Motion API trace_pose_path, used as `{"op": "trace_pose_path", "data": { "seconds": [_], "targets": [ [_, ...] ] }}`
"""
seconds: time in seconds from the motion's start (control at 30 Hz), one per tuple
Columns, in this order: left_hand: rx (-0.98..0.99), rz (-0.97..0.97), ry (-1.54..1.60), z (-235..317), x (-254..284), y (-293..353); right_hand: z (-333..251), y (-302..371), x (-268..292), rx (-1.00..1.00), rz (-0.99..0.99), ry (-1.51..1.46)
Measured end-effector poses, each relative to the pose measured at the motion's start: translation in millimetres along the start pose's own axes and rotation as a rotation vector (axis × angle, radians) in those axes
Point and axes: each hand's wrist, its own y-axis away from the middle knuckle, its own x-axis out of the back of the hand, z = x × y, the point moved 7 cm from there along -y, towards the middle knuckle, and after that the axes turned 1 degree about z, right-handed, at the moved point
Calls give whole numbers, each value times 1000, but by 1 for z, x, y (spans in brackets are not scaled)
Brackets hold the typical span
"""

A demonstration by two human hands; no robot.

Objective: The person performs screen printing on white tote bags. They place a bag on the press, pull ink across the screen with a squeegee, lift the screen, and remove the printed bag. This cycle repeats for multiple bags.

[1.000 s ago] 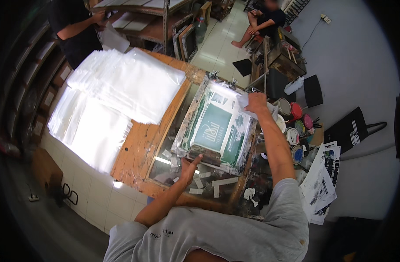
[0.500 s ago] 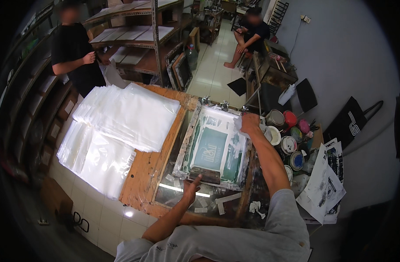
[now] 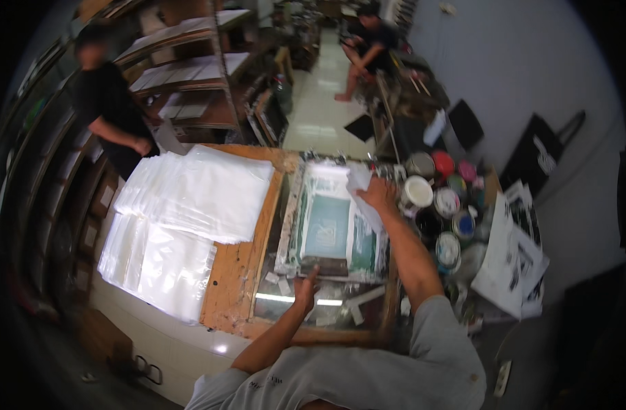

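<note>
A printing screen (image 3: 376, 256) with green mesh and white ink lies on the table, clamped at its far end. A pale rectangle with lettering shows in its middle. Across its near end rests a brown block (image 3: 325, 265) that looks like a squeegee. My left hand (image 3: 304, 292) grips the screen's near edge, one finger reaching up to the block; its other fingers are partly hidden. At the far right corner of the screen, my right hand (image 3: 379, 195) is closed on a thin whitish sheet (image 3: 358, 179), which hangs over the right side of the frame.
Stacks of clear plastic bags (image 3: 172, 236) cover the table's left part. Open ink cans (image 3: 418, 192) crowd the right side, beside printed papers (image 3: 508, 260). One person (image 3: 111, 102) stands at the shelves (image 3: 217, 75); another (image 3: 371, 48) sits farther back.
My right hand and the sheet have shifted slightly left and down against the screen. My left hand stays at the near edge. The whole view has turned a little; the standing person's hand has lowered.
</note>
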Motion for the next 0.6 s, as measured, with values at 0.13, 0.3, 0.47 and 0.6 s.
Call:
{"op": "trace_pose_path", "data": {
  "seconds": [0.13, 0.3, 0.47, 0.6],
  "targets": [
    [-38, -3, 92, -14, 22, -34, 30, 64, 18, -190, 133, -246],
    [60, -46, 44, -8, 25, -26, 64, 214, 70, -190, 531, -593],
    [111, -104, 4, 18, -7, 5, 144, 359, 72, -473, 759, -733],
    [180, -163, 4, 20, -8, 2, 200, 393, 36, -651, 928, -913]
  ]
}}
